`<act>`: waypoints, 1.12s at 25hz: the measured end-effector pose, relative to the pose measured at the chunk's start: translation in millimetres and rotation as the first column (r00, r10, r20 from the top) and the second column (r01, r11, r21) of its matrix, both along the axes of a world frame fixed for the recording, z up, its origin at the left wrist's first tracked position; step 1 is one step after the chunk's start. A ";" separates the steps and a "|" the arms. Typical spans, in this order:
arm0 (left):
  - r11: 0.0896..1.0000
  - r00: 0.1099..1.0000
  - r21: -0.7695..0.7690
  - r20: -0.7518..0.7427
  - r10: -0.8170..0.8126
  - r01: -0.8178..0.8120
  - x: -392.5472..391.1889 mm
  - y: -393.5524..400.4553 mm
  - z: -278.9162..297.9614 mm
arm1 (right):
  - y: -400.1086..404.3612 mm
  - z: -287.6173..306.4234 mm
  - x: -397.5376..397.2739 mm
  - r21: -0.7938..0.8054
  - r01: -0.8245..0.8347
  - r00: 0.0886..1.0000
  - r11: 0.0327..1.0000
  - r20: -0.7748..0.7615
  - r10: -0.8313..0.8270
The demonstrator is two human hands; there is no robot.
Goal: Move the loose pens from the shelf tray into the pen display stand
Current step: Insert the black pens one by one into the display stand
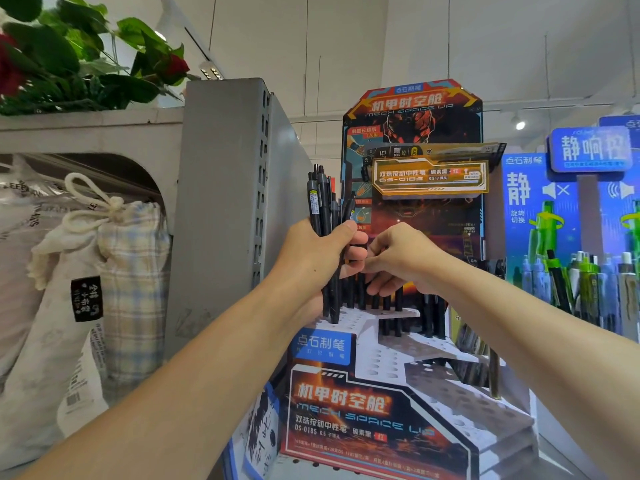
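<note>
L hand (320, 256) grips upright bundle of slim matte black pens (323, 216); R hand (401, 259), fingers curled, pinches one above stepped, perforated cardboard stand (408, 362).

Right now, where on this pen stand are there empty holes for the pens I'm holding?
The lower stepped tiers of the display stand show bare holes. The top rows are crowded with standing pens under your right hand. Your left hand grips the bundle.
</note>
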State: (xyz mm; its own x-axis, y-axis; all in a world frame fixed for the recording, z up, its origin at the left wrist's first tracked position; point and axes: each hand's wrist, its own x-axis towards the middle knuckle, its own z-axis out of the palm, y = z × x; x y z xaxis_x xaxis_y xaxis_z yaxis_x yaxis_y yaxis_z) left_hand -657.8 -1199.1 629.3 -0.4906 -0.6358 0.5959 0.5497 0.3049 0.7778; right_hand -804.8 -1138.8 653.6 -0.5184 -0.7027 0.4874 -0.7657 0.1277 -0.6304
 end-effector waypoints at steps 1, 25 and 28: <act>1.000 1.000 -0.009 0.002 0.008 -0.008 -0.5 -0.2 0.4 | -0.1 0.3 1.1 0.010 0.019 1.000 1.000 -0.018 -0.019; 1.000 1.000 -0.022 0.020 -0.015 0.015 1.4 1.1 -2.2 | 32.1 13.4 28.8 -0.332 -0.423 0.826 0.843 0.242 0.510; 1.000 1.000 -0.022 0.027 -0.013 0.014 1.6 2.7 -3.2 | 33.3 17.0 26.3 -0.370 -0.414 0.820 0.832 0.245 0.517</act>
